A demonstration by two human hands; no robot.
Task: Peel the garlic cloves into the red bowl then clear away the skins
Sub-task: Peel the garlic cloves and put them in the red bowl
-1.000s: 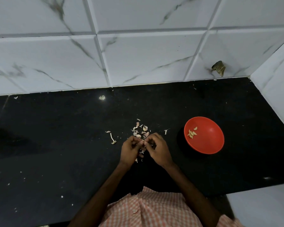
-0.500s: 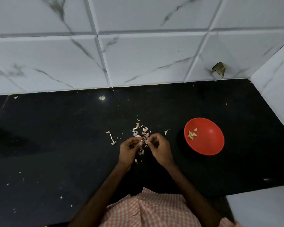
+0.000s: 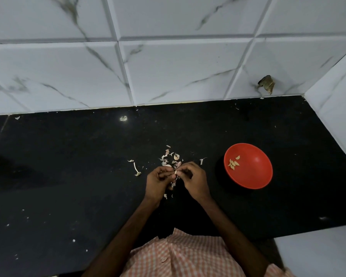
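Left hand (image 3: 158, 181): It is held just above the black counter (image 3: 68, 176). Its fingers are curled in. One end of a small garlic clove (image 3: 176, 172) is pinched by its thumb and fingertips.

Right hand (image 3: 195, 181): It is held just beside the left hand, and the fingertips of the two hands meet. Its fingers are curled too. The other side of the same garlic clove is pinched by it.

Garlic clove: It is held between the two hands, up off the counter. Only a small pale bit of it can be seen. How much skin is on it cannot be told.

Red bowl (image 3: 254, 176): It is set upright on the counter, to the right of the hands and apart from them.

Peeled cloves (image 3: 233, 163): A few pale ones are gathered inside the red bowl, on its left side.

Skins (image 3: 169, 158): A small heap is spread on the counter just behind the hands. A few bits are dropped under the hands. One loose bit (image 3: 201, 161) is seen between the heap and the bowl.

Stem piece (image 3: 136, 168): A thin pale strip is left on the counter, to the left of the heap.

Tiled wall (image 3: 178, 66): White tiles with grey streaks are seen behind the counter.

Checked shirt (image 3: 180, 256): It is seen at the bottom edge, between the two arms.
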